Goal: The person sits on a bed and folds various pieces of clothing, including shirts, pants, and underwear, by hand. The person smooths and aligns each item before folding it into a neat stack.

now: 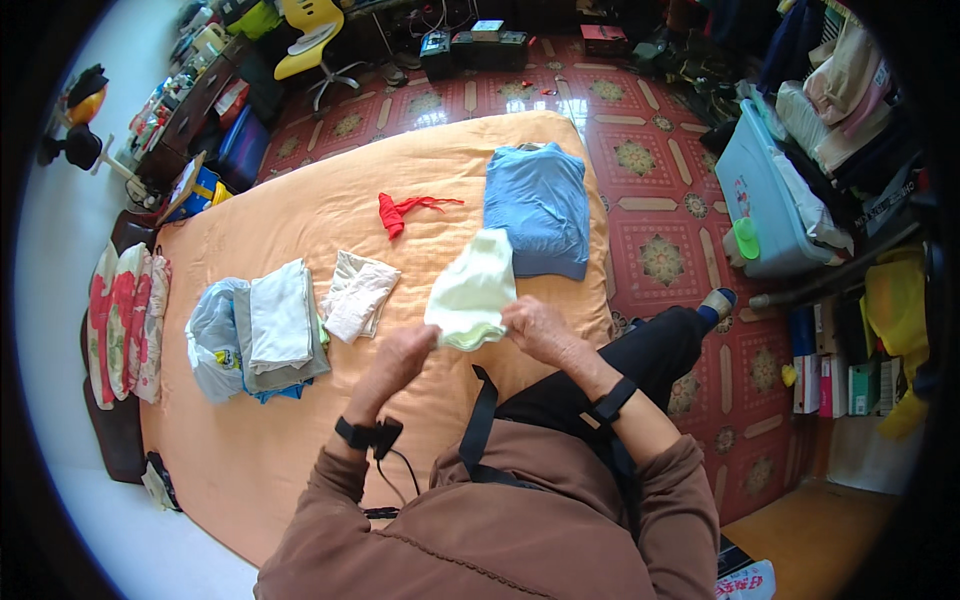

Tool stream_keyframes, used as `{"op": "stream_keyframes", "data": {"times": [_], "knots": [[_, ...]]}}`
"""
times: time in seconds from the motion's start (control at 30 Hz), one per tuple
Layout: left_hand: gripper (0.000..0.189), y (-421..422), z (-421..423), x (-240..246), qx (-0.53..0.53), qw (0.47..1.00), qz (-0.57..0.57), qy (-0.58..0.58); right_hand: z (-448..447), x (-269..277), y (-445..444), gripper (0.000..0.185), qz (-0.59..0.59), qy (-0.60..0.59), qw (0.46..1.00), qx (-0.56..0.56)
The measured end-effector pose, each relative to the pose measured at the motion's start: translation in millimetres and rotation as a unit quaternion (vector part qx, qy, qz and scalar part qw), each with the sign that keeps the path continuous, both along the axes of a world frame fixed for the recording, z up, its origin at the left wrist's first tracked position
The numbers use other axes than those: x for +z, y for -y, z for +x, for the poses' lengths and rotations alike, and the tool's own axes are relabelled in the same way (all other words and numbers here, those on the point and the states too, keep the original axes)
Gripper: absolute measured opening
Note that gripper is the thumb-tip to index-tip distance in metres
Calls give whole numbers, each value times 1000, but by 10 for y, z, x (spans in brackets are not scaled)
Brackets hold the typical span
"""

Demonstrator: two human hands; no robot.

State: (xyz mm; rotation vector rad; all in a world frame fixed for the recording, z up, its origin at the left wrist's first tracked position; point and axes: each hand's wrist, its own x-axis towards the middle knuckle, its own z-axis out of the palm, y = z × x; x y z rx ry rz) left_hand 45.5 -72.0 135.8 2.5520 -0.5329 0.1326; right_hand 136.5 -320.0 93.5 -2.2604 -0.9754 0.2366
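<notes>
A pale green cloth garment (474,289) is stretched between my two hands above the bed, its far end by the folded blue garment (536,210). My left hand (405,352) grips its near left corner, and my right hand (541,330) holds the near right corner. Beyond it on the orange bedsheet (315,202) lies a red cloth piece with thin straps (397,214). Folded pale pink and cream cloths (361,295) are left of my hands. Farther left, a stack of folded white and grey cloth (281,319) sits beside a translucent plastic bag (214,337).
Floral folded bedding (124,322) lies at the bed's left end. Right of the bed, a blue plastic bin (772,202) with clothes stands on the red patterned floor (637,225). A yellow swivel chair (319,45) is at the far side. My leg extends rightward.
</notes>
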Motion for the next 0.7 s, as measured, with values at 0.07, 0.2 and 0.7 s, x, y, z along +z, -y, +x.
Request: {"op": "stream_keyframes", "data": {"times": [0.07,0.2,0.7], "knots": [[12,5,-258,-256,5,998,-19,-63,-112,-249,10,8,-30,-5,999,46],[13,-65,-270,-532,69,982,-87,-153,-174,-471,46,13,-102,-112,985,78],[76,753,567,-1062,-41,974,149,-164,131,-870,707,29,57,-279,928,-239]]}}
